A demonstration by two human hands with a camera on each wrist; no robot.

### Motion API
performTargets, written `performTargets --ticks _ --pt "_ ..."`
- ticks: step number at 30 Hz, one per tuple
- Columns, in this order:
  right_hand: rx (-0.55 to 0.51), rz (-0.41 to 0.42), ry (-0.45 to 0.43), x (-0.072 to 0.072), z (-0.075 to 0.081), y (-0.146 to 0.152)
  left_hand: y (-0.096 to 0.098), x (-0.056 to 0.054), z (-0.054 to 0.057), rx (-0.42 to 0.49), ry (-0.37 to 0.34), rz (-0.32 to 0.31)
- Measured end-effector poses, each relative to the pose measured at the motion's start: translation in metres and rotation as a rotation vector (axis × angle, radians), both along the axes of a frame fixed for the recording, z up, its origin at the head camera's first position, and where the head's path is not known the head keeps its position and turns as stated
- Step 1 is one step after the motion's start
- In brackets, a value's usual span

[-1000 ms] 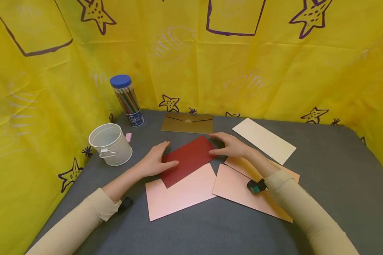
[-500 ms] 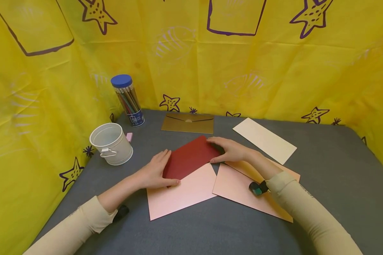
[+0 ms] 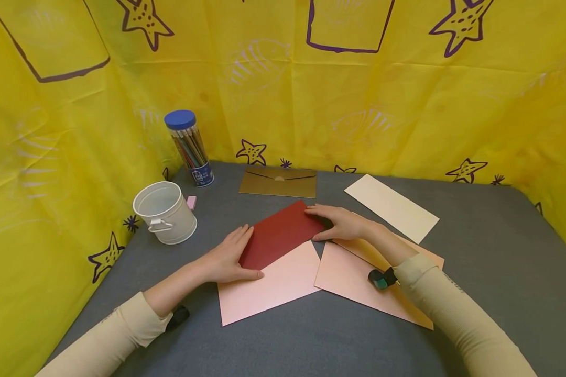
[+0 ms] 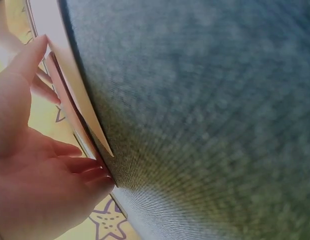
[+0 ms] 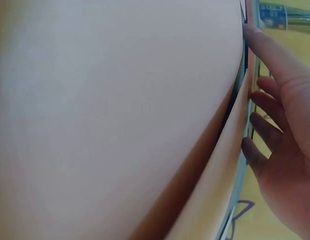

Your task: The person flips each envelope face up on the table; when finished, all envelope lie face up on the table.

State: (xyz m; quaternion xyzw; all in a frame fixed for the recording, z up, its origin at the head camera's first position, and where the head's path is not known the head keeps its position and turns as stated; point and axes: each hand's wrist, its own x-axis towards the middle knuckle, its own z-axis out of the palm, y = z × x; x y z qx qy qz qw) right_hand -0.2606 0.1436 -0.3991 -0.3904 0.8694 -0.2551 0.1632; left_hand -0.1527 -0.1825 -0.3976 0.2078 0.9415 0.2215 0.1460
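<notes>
A red envelope [image 3: 283, 233] lies at a slant in the middle of the grey table, its near edge overlapping a light pink envelope [image 3: 273, 293]. My left hand [image 3: 226, 260] lies at its left end, fingers along the short edge and thumb out over the pink envelope, covering the near left corner. At the right end is my right hand [image 3: 343, 222], fingertips by the far corner and thumb by the near one. In both wrist views, the left hand [image 4: 50, 160] and right hand [image 5: 290, 115] have extended, spread fingers low over the paper edges.
Two peach envelopes [image 3: 354, 277] overlap under the right forearm. A gold envelope [image 3: 277, 183] and a cream envelope [image 3: 391, 208] lie farther back. At the left stand a white metal bucket [image 3: 172, 222], a small pink block [image 3: 191, 202] and a blue-lidded pencil tub [image 3: 188, 149]. Yellow cloth surrounds the table.
My left hand has shifted toward the near side along the red envelope's left end. The right hand's fingertips have come down slightly to its right edge. The red envelope has hardly moved.
</notes>
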Motion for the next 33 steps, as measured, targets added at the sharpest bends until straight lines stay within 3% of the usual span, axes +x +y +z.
performTargets --ticks 14,22,33 --pt "-0.028 0.000 0.035 -0.0031 -0.0035 -0.0016 -0.0024 -0.0011 -0.0002 0.000 -0.007 0.006" --pt "0.002 0.037 0.120 -0.0026 -0.0025 -0.0022 -0.0034 -0.0015 -0.0009 -0.004 -0.007 0.005" --pt "0.013 0.071 0.142 -0.0030 -0.0020 -0.0030 -0.0048 -0.0022 -0.0022 0.011 -0.018 -0.012"
